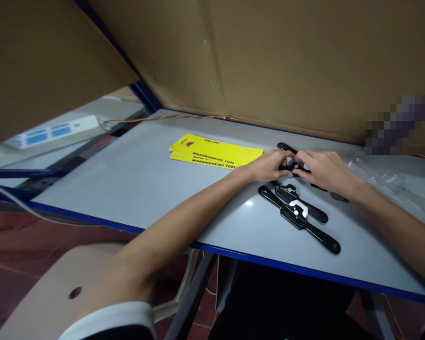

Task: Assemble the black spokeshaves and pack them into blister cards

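Between my two hands is a black spokeshave (pixel 296 165), near the back of the grey table. My left hand (pixel 269 165) pinches its left side with thumb and fingers. From the right, my right hand (pixel 326 171) closes on the same tool, and its fingers hide much of the body. Just in front lie two more black spokeshaves, side by side and slanted: the nearest (pixel 293 211) has a pale blade plate, and the other (pixel 286 191) is partly covered by it. Dark handle ends beside and under my right hand are only partly visible.
Yellow cards (pixel 216 150) printed "WOODWORKING TOOL" lie overlapped left of my hands. Clear plastic packaging (pixel 393 182) lies at the right. A brown board wall (pixel 269 61) closes off the back, with a thin cable (pixel 184 116) along its foot. A white power strip (pixel 60 131) is at left.
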`<state>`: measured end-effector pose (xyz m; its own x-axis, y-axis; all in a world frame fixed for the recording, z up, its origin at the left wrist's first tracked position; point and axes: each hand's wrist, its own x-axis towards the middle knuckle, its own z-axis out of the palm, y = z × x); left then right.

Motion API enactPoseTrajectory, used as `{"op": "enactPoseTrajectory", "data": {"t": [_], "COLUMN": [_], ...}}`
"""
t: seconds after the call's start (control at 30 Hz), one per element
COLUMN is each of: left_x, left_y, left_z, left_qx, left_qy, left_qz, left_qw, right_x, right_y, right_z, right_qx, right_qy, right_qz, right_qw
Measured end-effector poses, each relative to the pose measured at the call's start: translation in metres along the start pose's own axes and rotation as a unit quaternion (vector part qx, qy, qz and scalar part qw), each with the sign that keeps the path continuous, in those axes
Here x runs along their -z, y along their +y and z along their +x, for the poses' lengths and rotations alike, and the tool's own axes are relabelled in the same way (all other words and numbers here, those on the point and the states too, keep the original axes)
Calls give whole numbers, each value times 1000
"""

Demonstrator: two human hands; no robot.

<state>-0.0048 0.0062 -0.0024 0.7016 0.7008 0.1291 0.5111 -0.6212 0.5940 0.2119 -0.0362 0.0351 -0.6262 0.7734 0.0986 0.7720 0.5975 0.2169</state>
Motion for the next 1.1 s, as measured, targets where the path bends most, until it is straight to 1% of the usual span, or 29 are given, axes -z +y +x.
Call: {"op": "enactPoseTrajectory", "data": {"t": [0.07, 0.23, 0.43, 0.63, 0.73, 0.83, 0.9, 1.1], "left_x": [0, -1, -1, -2, -2, -1, -1, 0], "left_y": [0, 0, -2, -4, -2, 0, 0, 1], "left_z": [0, 0, 0, 0, 0, 0, 0, 0], "left_qx": [0, -4, -4, -11, -4, -2, 0, 6], "left_qy": [2, 3, 5, 5, 3, 2, 2, -4], "left_qz": [1, 2, 7, -2, -4, -1, -1, -7], "left_qw": [1000, 1000, 1000, 1000, 1000, 1000, 1000, 1000], "right_x": [-1, -3, -6, -7, -7, -7, -7, -3], "right_y": [-1, -4, -9, -3, 1, 4, 7, 11], "right_z": [1, 3, 5, 3, 3, 4, 5, 4], "right_qx": [-8, -11, -30, -65, -89, -63, -41, -23], "right_qy": [7, -11, -10, -26, -19, -6, -3, 2], "right_qz": [3, 17, 38, 156, 199, 243, 250, 177], "right_qw": [1000, 1000, 999, 985, 976, 968, 967, 984]}}
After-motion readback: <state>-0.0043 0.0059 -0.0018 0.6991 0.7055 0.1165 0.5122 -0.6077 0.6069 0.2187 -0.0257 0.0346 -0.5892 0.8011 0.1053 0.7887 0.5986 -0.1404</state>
